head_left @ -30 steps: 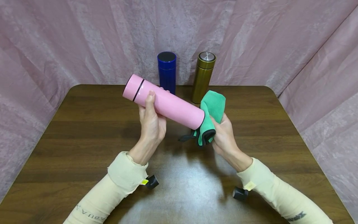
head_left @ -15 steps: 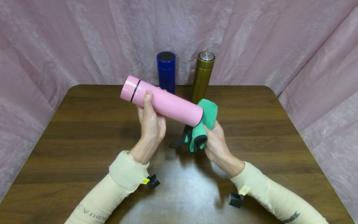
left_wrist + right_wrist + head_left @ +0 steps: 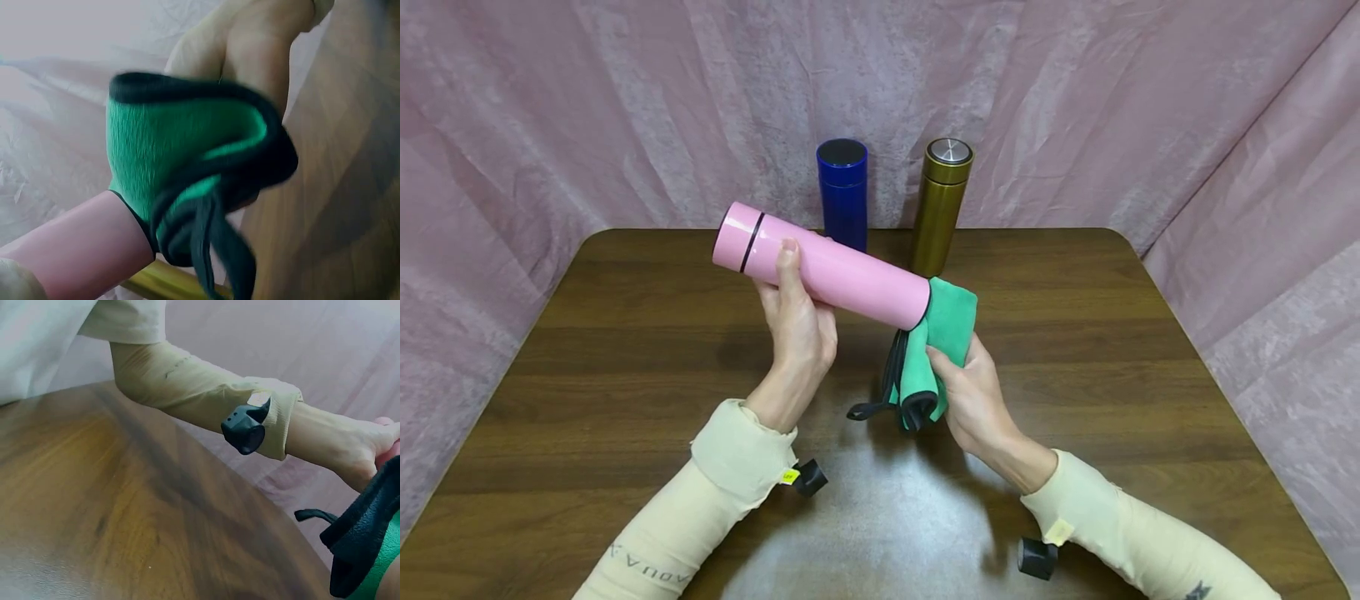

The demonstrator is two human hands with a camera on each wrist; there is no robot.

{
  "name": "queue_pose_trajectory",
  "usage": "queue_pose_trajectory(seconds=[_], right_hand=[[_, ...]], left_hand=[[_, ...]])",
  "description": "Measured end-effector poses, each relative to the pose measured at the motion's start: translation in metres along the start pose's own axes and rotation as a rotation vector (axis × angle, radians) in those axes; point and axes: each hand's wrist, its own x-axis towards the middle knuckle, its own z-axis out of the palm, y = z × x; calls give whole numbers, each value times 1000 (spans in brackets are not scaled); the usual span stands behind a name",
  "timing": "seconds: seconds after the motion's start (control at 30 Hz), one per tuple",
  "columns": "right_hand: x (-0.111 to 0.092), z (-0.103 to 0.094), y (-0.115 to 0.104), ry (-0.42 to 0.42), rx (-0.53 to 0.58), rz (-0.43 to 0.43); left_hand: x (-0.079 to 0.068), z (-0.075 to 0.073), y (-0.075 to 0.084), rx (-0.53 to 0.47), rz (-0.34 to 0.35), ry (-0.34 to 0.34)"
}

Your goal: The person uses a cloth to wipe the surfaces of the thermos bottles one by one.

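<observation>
A pink thermos bottle (image 3: 842, 275) is held tilted above the table, its lid end up to the left. My left hand (image 3: 799, 329) grips it around the body near the lid, thumb on the near side. My right hand (image 3: 977, 400) pinches a folded green cloth (image 3: 953, 317) with black edging, which touches the bottle's base at the right. In the left wrist view, the cloth (image 3: 150, 137) covers the bottom end of the pink bottle (image 3: 87, 250), and a black loop hangs from it. The right wrist view catches only a corner of the cloth (image 3: 384, 556).
Behind the pink bottle stand a blue thermos (image 3: 844, 196) and a gold thermos (image 3: 942, 208), both upright near the back edge of the wooden table (image 3: 625, 350). A pink curtain (image 3: 700, 108) hangs behind the table. A small black camera sits on each wrist.
The right hand and cloth have moved left and toward me, lower around the bottle's base. The pink bottle has shifted slightly left and lies a bit closer to level.
</observation>
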Motion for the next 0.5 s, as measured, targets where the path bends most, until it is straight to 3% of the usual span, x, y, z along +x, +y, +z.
queue_pose_trajectory(seconds=[0.3,0.5], right_hand=[[-5,-6,0,-32,84,68],[-10,-11,-7,-73,50,51]], left_hand=[[4,-5,1,28,10,-53],[4,-8,4,85,7,-147]])
